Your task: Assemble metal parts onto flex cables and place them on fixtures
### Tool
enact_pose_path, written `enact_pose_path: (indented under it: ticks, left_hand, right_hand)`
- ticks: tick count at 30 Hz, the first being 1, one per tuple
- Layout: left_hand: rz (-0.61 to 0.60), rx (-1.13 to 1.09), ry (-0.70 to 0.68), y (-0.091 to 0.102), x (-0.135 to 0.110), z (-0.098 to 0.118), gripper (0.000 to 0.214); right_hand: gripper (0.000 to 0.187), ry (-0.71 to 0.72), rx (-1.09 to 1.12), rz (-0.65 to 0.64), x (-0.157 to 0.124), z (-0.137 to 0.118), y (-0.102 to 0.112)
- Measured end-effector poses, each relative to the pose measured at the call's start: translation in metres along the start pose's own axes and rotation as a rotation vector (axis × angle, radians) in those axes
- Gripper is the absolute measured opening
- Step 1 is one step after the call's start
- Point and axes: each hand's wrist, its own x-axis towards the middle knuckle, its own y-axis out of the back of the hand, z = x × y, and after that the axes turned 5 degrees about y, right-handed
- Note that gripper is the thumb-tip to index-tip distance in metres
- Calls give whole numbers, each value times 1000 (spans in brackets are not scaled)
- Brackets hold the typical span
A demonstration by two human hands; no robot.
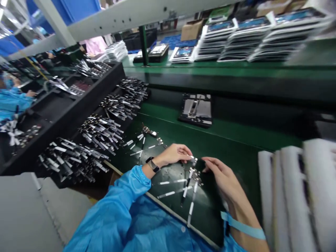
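My left hand [176,154] is closed in a pinch on a small silver metal part [193,160], held just above the green work surface. Close by on the right, my right hand [219,169] has its thumb and fingertips together; what they hold, if anything, is too small to make out. Below both hands lie several thin dark strips with white labels [192,206], their small metal ends [196,176] bunched together. A second loose group of labelled strips [141,141] with metal ends [150,131] rests beyond my left wrist.
Dense bundles of similar strips [101,131] line a black partitioned rack [86,92] on the left. A dark flat tray [197,110] lies ahead. White foam-like rolls [288,182] stand at the right. Stacked panels [236,40] fill the shelf behind. A blue-sleeved person [14,99] works at far left.
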Motion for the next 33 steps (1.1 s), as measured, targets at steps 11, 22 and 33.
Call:
enact_pose_path:
  ticks: [11, 22, 33]
  left_hand:
    - [1, -3, 55, -2, -4, 1, 55]
    - [36, 49, 30, -10, -13, 18, 39]
    - [40, 213, -38, -8, -4, 27, 28]
  right_hand:
    - [35, -46, -13, -37, -4, 3, 2]
    - [40, 118, -73, -162, -8, -15, 2]
    - [30, 186, 21, -178, 1, -17, -4]
